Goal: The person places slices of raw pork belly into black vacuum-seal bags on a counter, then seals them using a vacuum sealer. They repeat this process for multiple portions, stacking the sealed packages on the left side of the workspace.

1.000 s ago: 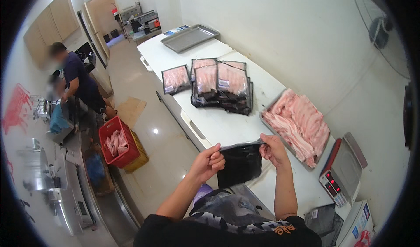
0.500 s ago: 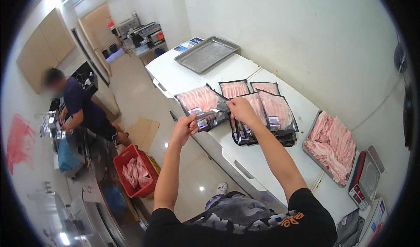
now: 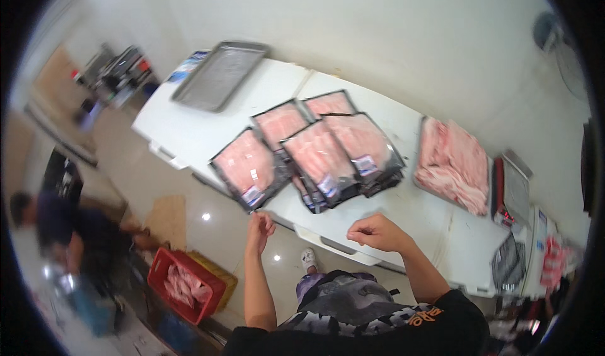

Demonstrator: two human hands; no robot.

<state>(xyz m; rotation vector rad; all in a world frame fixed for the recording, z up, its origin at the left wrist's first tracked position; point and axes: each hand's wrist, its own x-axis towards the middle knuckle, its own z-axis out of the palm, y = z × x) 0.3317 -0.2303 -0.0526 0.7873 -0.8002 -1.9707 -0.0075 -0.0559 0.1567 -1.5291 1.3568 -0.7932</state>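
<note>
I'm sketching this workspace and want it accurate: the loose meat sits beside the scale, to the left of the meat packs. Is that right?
Not quite: the side is wrong. The head view shows the loose meat to the right of the meat packs; it does sit beside the scale.

1 wide fisheye view — head-worn — looks down toward the meat packs [image 3: 319, 157].

White worktop [image 3: 277, 82], meat packs [image 3: 318, 157], 2 trays [image 3: 222, 77], scale [image 3: 517, 189]
</note>
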